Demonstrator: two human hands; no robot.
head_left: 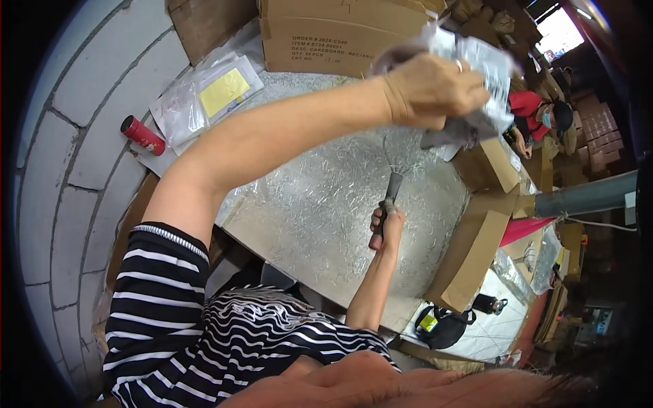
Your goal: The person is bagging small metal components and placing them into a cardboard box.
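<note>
My left hand (439, 92), raised over the far right of the worktable (320, 204), is closed on a crumpled grey-white sheet (476, 68). Blur hides whether this is plastic or cloth. Lower down, near the middle of the table, my right hand (388, 226) wraps round the dark handle of a whisk-like wire tool (394, 182). Its thin wires fan out away from me, just above or on the tabletop; I cannot tell which. Small shiny clear or silvery bits lie scattered across the surface under both hands.
A big cardboard box (313, 37) stands at the table's back. Clear bags and papers (197, 102) lie at the far left beside a red can (143, 134). Cardboard flaps (469, 262) edge the right side, with a black bag (443, 328) beyond. Another person (537, 119) sits far right.
</note>
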